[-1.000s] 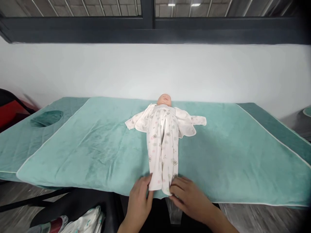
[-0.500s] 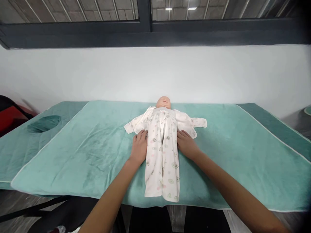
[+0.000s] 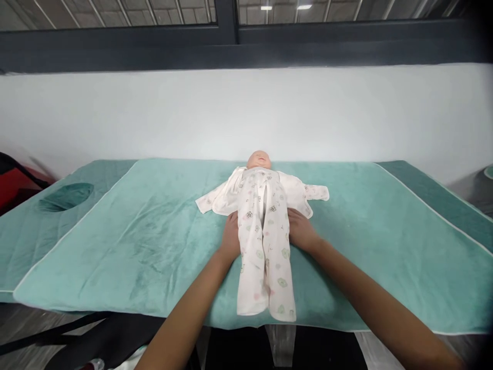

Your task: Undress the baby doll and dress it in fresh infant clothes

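Observation:
A baby doll (image 3: 259, 159) lies face up with its head towards the wall. Beneath its upper body a white baby shirt (image 3: 295, 191) is spread wide, sleeves out to both sides. White printed baby trousers (image 3: 252, 257) cover the doll from the chest down, their legs pointing at me. At the left edge of the trousers is my left hand (image 3: 231, 235), its fingers tucked under the cloth and hidden. My right hand (image 3: 302, 230) reaches in from the opposite side, close to the shirt's lower edge, and its fingertips disappear beneath the trousers.
A green padded sheet (image 3: 134, 246) covers the table, with a round hole (image 3: 67, 197) in the padding at the left. Behind stand a white wall (image 3: 154, 113) and a dark window frame (image 3: 115, 51). Something red and black (image 3: 17, 182) sits at the far left.
Both hands have moved in under the trousers, the left one to the right, so more of its fingers are hidden. The trousers have shifted right, mostly at the leg ends.

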A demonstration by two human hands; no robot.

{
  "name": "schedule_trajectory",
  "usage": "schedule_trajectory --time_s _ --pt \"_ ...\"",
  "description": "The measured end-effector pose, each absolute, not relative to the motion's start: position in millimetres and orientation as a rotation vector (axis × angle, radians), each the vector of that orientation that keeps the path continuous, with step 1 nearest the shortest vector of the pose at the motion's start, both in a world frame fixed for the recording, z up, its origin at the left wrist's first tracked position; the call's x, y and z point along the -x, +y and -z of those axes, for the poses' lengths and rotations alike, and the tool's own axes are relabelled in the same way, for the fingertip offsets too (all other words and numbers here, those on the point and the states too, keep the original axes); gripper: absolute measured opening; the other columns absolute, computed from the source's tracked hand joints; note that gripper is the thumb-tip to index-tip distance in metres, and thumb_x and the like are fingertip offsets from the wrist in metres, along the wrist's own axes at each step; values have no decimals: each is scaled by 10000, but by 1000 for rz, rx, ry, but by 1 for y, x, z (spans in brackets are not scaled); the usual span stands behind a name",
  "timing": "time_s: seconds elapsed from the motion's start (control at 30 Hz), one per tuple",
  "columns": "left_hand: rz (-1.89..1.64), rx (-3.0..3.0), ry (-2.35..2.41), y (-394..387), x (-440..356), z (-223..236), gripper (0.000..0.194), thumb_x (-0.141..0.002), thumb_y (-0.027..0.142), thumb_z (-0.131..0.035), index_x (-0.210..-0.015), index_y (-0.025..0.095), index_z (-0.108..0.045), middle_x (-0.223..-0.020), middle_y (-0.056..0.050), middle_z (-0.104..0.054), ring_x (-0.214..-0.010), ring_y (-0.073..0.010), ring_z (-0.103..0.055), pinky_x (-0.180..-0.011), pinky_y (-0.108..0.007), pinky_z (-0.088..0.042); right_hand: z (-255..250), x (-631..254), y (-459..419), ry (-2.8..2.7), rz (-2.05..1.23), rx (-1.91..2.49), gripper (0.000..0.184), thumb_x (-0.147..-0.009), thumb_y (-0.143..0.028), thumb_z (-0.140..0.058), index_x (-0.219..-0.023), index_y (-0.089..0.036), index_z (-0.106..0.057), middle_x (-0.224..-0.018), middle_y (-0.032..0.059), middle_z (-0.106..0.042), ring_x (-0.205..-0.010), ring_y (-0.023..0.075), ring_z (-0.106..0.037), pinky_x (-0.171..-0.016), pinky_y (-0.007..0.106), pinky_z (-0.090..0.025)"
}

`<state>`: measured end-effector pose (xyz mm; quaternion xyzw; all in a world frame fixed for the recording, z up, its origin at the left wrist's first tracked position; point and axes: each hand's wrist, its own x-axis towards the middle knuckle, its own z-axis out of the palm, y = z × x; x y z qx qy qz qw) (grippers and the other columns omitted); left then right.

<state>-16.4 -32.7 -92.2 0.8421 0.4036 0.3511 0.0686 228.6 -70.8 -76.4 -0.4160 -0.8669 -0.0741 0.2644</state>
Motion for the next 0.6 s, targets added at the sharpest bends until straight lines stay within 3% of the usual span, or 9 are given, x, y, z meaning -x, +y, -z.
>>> schedule_trajectory --time_s 0.13,0.37,0.5,0.6 --pt "-1019 -2574 1215 -35 14 92 343 -896 271 -541 -1230 232 -606 -1211 -82 -643 -1183 -281 -543 -1029 -442 -415 86 -233 -100 -2314 133 882 195 -932 -202 -533 -893 -208 -724 -939 90 -723 -1030 225 -626 -905 401 -506" --pt "-882 -2757 1232 -33 19 85 224 -919 178 -460 -947 194 -681 -918 -86 -670 -960 -257 -583 -910 -442 -454 85 -233 -108 -2357 204 1035 223 -923 -176 -533 -770 -196 -695 -842 82 -681 -958 244 -581 -783 369 -471" --pt "-831 -2868 1162 -38 32 77 207 -887 151 -479 -844 184 -679 -893 -98 -652 -921 -248 -573 -913 -442 -456 75 -225 -99 -2317 315 1400 166 -903 -153 -561 -967 -166 -715 -1069 145 -653 -1050 293 -526 -822 408 -437" --pt "-700 -3063 1023 -50 50 73 206 -828 75 -500 -812 183 -674 -901 -103 -637 -926 -240 -571 -979 -469 -430 71 -228 -97 -2334 366 1468 150 -895 -133 -576 -941 -164 -715 -1049 141 -652 -1012 293 -520 -807 403 -423"
